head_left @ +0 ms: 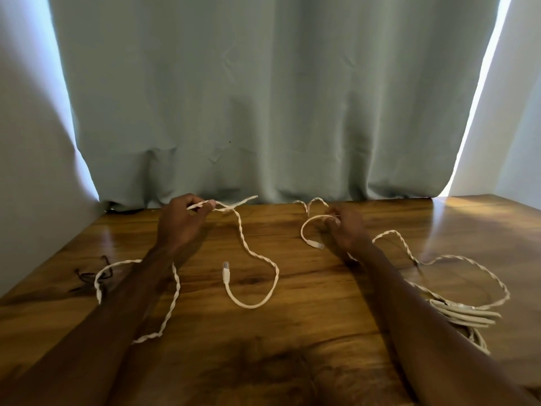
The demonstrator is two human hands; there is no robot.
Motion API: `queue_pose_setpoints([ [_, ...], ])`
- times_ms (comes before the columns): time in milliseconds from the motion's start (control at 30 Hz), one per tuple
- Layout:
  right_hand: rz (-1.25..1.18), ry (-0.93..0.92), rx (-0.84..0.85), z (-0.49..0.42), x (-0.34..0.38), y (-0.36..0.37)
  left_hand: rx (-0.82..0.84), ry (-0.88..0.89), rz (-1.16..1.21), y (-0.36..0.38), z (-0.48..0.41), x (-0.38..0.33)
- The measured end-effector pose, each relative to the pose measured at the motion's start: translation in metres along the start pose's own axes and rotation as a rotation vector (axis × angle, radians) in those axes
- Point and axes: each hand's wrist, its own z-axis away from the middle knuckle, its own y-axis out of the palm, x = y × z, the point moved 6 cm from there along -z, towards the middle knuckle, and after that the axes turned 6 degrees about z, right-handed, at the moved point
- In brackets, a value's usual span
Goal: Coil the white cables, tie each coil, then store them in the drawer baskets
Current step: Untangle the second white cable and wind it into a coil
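Note:
White twisted cables lie spread over a wooden table (292, 332). My left hand (178, 224) is raised near the table's far edge and pinches one white cable (248, 253) between thumb and fingers; that cable curves down to a plug end (226, 269) in the middle of the table. Another stretch of it (172, 300) passes under my left forearm. My right hand (347, 230) grips the looped end of a second white cable (306, 230), whose plug (317, 245) hangs just left of the hand. The second cable trails right into a bundle (465, 316).
A pale green curtain (263, 98) hangs along the table's far edge. Thin dark ties (87, 278) lie at the left side of the table, beside a cable loop. The table's right edge runs close to the cable bundle. No drawer or basket is in view.

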Motion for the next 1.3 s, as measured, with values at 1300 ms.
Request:
queue_pose_setpoints([
  [1300, 0.683, 0.237, 0.031, 0.039, 0.012, -0.043, 0.167, 0.03, 0.022, 0.029, 0.012, -0.015],
])
